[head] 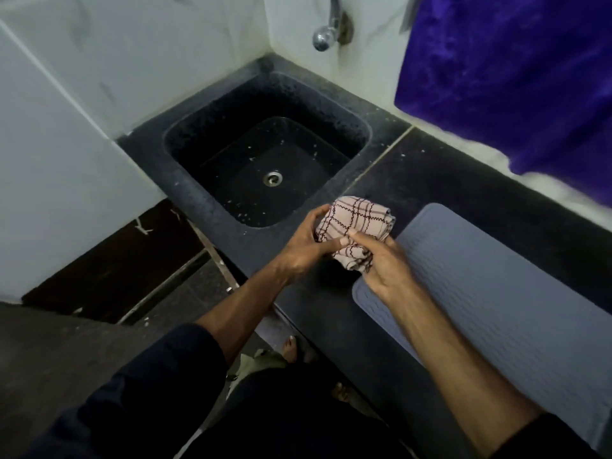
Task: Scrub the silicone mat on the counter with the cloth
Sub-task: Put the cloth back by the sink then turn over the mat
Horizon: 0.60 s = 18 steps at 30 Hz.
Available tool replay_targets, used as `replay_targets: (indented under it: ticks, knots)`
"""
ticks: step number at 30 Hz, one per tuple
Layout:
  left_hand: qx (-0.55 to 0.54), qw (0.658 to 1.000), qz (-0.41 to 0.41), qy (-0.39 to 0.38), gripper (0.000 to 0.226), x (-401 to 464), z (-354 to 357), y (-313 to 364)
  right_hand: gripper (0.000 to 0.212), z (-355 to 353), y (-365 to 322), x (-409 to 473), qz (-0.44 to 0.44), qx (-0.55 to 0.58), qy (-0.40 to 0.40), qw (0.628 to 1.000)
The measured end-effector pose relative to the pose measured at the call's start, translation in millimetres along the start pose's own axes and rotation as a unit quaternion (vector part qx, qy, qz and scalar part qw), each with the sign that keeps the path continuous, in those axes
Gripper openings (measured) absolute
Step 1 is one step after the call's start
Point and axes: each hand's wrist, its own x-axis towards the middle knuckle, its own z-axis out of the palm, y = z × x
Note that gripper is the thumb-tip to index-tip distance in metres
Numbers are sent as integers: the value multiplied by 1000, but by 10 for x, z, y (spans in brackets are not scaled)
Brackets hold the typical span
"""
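Observation:
A beige cloth with dark checked lines is bunched up above the dark counter, between the sink and the mat. My left hand grips its left side with fingers curled round it. My right hand pinches its lower right part, thumb on top. The grey-blue silicone mat, ribbed with wavy lines, lies flat on the counter to the right, and my right hand and forearm hover over its near left corner.
A black sink with a metal drain sits at the back left, under a chrome tap. A purple towel hangs over the wall at the back right. The counter's front edge runs diagonally past my bare feet.

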Motion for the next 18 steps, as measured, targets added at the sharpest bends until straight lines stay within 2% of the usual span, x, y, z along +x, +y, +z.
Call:
replay_targets:
  ticks: [5,9,13,18]
  knots:
    - [174,983,30,48,83,256,-472,80,40,381,15,352,23,-46,-8,999]
    - [295,950,56,90,76,637,-1045,304,39,830,-94,857,-3,-86,0,996]
    - [524,835,121,117,71,1172,-1855,731,39,1380,-322,1601,-57,-170,38,983]
    - [677,718,116,111,80,1899,-2824,1417,37,2109,-654,2581,-109,-292,59,948]
